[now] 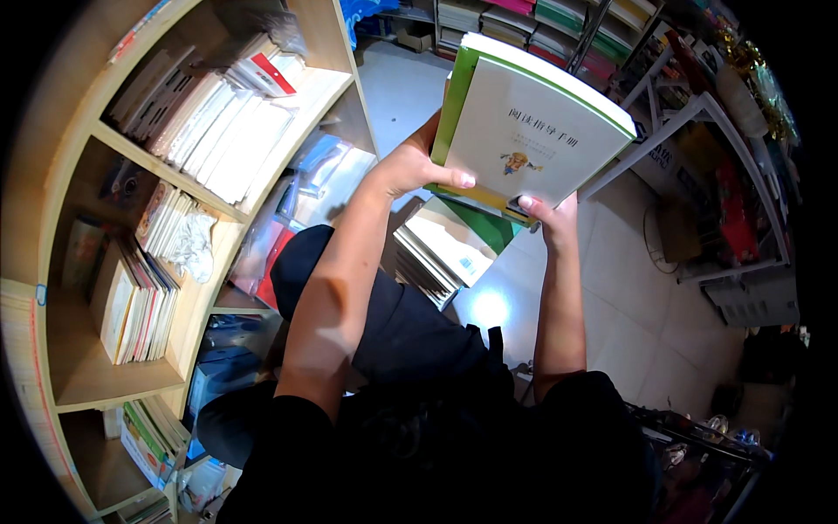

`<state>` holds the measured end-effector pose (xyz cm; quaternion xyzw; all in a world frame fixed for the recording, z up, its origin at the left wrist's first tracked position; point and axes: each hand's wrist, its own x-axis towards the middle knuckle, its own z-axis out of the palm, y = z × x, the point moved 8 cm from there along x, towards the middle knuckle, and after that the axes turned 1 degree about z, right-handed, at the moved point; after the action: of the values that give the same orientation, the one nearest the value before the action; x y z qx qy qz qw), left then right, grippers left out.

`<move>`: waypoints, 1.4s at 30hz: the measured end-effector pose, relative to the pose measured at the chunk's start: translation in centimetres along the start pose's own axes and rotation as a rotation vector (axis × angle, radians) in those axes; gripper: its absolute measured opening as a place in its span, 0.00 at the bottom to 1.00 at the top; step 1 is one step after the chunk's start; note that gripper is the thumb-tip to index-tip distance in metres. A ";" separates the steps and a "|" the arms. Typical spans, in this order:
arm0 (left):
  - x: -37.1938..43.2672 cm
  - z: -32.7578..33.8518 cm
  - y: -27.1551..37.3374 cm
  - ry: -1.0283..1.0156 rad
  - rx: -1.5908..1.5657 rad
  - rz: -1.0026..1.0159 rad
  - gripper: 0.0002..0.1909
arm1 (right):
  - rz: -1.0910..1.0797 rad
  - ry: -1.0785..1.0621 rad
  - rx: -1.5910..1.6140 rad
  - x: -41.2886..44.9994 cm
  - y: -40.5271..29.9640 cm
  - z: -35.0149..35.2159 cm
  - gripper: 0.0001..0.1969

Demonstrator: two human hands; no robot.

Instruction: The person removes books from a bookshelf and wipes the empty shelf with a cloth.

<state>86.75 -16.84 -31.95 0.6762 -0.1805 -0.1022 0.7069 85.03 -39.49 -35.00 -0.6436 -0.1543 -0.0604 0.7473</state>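
My left hand (409,164) grips the left edge of a small stack of books, its thumb lying on the front cover. At the lower right corner of the same stack, my right hand (553,216) holds on with its thumb on the cover too. The front booklet (504,124) is pale, with printed characters and a small cartoon figure. Behind it shows a thicker green-edged book (455,98). My other fingers are hidden behind the stack. Below, a pile of books (429,262) with a white and green top cover stands near the floor.
On the left rises a wooden bookshelf (298,82) holding upright books (216,137), thin books (137,314) and crumpled white plastic (195,245). Stacked books (507,26) fill a rack at the far end. A white metal frame (713,108) stands right on the tiled floor (628,288).
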 end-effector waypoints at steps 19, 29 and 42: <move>0.5 0.0 -4.4 -0.048 0.103 -0.062 0.68 | 0.205 -0.163 -0.175 -3.3 4.7 1.5 0.28; 0.0 -0.3 -1.7 0.009 0.271 0.041 0.63 | 0.205 -0.162 -0.202 -3.4 2.8 2.5 0.31; -0.5 -1.2 -4.4 -0.113 -0.117 -0.428 0.35 | 0.573 -0.039 -0.062 -6.9 1.5 6.2 0.46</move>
<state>87.22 -15.83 -36.37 0.6500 -0.0658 -0.2978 0.6960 78.03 -33.94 -37.75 -0.6846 0.0215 0.1611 0.7106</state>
